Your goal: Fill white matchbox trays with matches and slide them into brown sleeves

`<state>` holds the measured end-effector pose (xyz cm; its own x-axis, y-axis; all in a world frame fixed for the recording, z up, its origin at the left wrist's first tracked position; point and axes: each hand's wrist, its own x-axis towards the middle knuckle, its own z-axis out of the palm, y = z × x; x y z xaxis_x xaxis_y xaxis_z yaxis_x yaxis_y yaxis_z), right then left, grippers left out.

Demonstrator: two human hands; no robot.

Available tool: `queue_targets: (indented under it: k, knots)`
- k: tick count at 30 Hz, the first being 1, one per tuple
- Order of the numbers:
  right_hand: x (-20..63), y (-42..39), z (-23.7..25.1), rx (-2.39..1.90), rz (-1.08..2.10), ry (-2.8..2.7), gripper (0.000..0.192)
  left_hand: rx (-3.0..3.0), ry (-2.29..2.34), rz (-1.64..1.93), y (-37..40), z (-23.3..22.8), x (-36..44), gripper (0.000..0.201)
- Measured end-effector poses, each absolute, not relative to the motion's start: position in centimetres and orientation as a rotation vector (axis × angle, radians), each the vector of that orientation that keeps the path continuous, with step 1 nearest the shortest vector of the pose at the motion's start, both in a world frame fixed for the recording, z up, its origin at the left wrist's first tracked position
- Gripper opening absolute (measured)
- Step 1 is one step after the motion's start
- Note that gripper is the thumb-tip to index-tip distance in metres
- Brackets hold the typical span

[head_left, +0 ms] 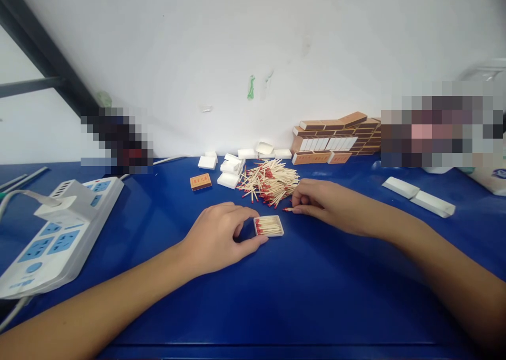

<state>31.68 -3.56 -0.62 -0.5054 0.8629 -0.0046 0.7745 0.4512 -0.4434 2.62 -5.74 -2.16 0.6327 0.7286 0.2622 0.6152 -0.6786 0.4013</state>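
Your two hands at a matchbox tray on the blue table [253, 297].

Your left hand [215, 239] rests on the table with thumb and forefinger set against the left end of the open tray [269, 226], which lies flat, partly filled with red-tipped matches. Your right hand [322, 202], just right of the tray, has its fingers curled and pinches a single match [288, 209] at the near edge of the loose match pile [269, 182]. Behind the pile lie empty white trays [231, 166], one orange sleeve [200, 181], and a stack of matchboxes [338, 137] against the wall. A power strip [59, 228] sits far left.
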Motion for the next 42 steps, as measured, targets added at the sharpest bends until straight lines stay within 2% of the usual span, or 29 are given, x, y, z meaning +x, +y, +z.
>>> queue_targets:
  k: [12, 19, 35, 42]
  knots:
    - [30.5, -4.3, -1.1, -1.252, 0.617, -2.417, 0.025, 2.579, 1.106, 0.604, -5.5, -2.2, 2.8, 0.031]
    - [28.2, -6.0, -1.1, -1.177, 0.643, -2.392, 0.019, 2.568, 1.136, 0.631, -5.7, -2.4, 2.8, 0.029]
    - [26.8, -6.8, -1.2, -1.221, 0.725, -2.376, 0.021, 2.560, 1.108, 0.636, -5.8, -2.5, 3.0, 0.029]
    - [27.7, -6.3, -1.2, -1.210, 0.588, -2.439, 0.018, 2.543, 1.132, 0.641, -5.7, -2.4, 2.9, 0.028]
